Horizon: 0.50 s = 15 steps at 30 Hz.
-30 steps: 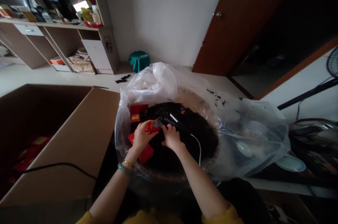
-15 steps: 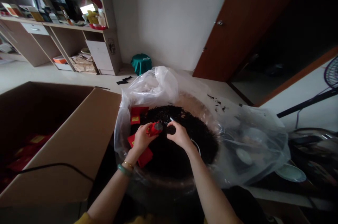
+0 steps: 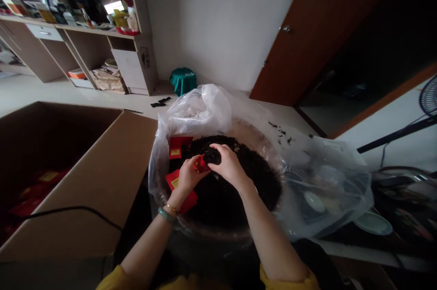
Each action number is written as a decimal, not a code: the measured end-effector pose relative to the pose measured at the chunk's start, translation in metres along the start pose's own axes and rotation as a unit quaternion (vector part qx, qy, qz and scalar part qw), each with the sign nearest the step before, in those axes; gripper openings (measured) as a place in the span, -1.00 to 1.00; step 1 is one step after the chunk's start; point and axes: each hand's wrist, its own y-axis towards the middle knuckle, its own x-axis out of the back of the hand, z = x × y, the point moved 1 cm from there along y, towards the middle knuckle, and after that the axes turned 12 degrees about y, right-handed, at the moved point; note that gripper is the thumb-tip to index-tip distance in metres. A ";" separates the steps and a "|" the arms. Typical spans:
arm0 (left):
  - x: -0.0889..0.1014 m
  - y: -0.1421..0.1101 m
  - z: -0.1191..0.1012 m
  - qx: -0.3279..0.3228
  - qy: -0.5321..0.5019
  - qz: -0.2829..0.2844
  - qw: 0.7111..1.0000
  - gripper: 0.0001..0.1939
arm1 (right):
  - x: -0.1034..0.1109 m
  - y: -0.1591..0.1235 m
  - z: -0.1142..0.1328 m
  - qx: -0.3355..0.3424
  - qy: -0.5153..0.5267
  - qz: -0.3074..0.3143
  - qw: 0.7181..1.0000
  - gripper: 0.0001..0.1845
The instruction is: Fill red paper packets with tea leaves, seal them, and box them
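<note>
My left hand (image 3: 186, 177) is closed around a small red packet (image 3: 200, 164), its mouth facing right. My right hand (image 3: 230, 167) is curled, thumb and fingers around a clump of dark dried leaves (image 3: 212, 157) that look like tea, right against the packet's mouth. Below both hands lies a large heap of the same leaves (image 3: 262, 176) in a round container lined with a clear plastic bag (image 3: 210, 105). Flat red packets with yellow labels, one at the back (image 3: 180, 142) and another beside my left wrist (image 3: 189, 202), rest at the heap's left edge.
An open cardboard box (image 3: 102, 176) with red packets (image 3: 44, 185) inside stands at left, a black cable (image 3: 75, 209) across it. Spilled leaves (image 3: 280, 133) lie on the plastic at right. A green-covered stool (image 3: 183, 81), a shelf unit (image 3: 131, 64) and a brown door (image 3: 290, 44) are behind.
My right hand has come left and up to the packet, bringing dark leaves against its mouth. My left hand still holds the packet, whose open end is now partly covered.
</note>
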 end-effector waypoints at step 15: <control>-0.005 -0.005 -0.009 -0.042 0.014 0.014 0.999 -0.46 | -0.001 -0.001 0.014 -0.051 -0.139 0.050 0.988 -0.57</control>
